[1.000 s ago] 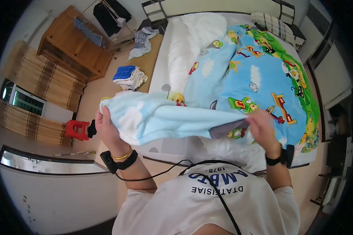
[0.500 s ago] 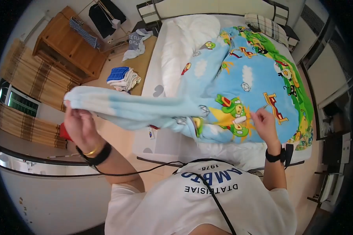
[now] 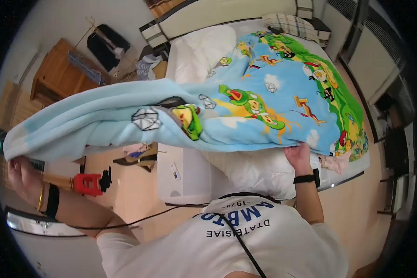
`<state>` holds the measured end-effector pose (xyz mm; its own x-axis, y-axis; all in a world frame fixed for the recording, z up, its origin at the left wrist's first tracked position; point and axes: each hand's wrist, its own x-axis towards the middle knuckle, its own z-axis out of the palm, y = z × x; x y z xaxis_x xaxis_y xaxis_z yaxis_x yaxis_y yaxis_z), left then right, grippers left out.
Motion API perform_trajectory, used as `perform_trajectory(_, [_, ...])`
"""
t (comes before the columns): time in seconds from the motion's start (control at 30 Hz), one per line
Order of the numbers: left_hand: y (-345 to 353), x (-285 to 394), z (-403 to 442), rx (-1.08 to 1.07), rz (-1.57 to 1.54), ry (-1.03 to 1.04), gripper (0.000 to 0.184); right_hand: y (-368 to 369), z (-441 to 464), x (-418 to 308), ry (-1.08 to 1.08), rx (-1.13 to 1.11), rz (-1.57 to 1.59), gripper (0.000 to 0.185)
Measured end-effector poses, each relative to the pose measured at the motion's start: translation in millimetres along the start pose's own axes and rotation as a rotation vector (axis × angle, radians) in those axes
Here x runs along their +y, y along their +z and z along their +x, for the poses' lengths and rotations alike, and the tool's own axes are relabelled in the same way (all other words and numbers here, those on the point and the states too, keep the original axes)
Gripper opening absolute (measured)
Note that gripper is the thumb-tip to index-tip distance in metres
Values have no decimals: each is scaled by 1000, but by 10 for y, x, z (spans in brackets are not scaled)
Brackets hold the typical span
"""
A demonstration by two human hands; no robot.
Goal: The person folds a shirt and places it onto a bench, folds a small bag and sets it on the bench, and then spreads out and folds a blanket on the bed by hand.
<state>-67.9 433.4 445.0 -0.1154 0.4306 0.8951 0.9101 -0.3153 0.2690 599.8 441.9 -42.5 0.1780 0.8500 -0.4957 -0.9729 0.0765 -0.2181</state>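
Note:
A light blue cartoon-print blanket (image 3: 282,92) with a green border lies over the right part of the bed, and its left end is lifted in the air. At the far left, my left hand (image 3: 25,178) is closed on the blanket's raised corner, arm stretched out. My right hand (image 3: 300,157) grips the near edge of the blanket at the foot of the bed; its fingertips are partly hidden by the cloth. Between both hands the near edge is pulled fairly straight, with long folds on the left. White bedding (image 3: 259,173) shows beneath the blanket.
A plaid pillow (image 3: 289,27) lies at the headboard (image 3: 231,14). The bare mattress corner (image 3: 183,171) bears a small card-like item. On the floor at left stands a red stool (image 3: 88,184). A wooden cabinet (image 3: 55,69) is behind the raised blanket. A cable crosses my shirt.
My left hand has moved outward to the left and down, stretching the blanket wider. The right hand has come down onto the blanket's near edge. The view has shifted slightly.

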Motion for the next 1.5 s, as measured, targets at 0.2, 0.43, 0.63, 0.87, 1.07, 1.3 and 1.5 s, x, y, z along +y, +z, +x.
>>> perform_trajectory(0.2, [-46, -1013, 429, -103, -478, -216, 28, -215, 267, -379, -277, 293, -155, 25])
perform_trajectory(0.43, [79, -2257, -62, -69, -278, -317, 26, -618, -220, -3016, -787, 323, -739, 44])
perform_trajectory(0.63, [406, -2601, -953, 246, -605, -998, 23, -457, -765, -4421, -994, 527, -556, 32])
perform_trajectory(0.87, [532, -2579, -1543, 194, -560, -1183, 26, -106, -608, -4305, -891, 437, -789, 41])
perform_trajectory(1.07, [1243, -1818, -1650, 107, -783, -1263, 31, 887, -490, -2078, -814, 192, -1502, 33])
perform_trajectory(1.3, [2670, 439, -2440, -736, -554, -575, 41, 1540, -478, 466, -885, -11, -1743, 34])
perform_trajectory(1.5, [3258, 1762, -3183, -1010, -905, -48, 65, 1820, -986, 1346, -982, -410, -1726, 25])
